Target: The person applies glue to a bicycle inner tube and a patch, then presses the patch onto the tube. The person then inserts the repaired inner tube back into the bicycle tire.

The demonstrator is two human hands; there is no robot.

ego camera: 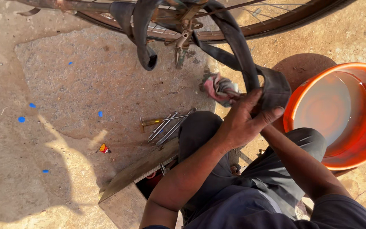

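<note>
Left hand grip closed (inner tube)

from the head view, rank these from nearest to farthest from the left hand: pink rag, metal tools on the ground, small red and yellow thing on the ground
1. pink rag, just left of the left hand, touching.
2. metal tools, lower left on the ground.
3. small red and yellow thing, farthest left.
</note>
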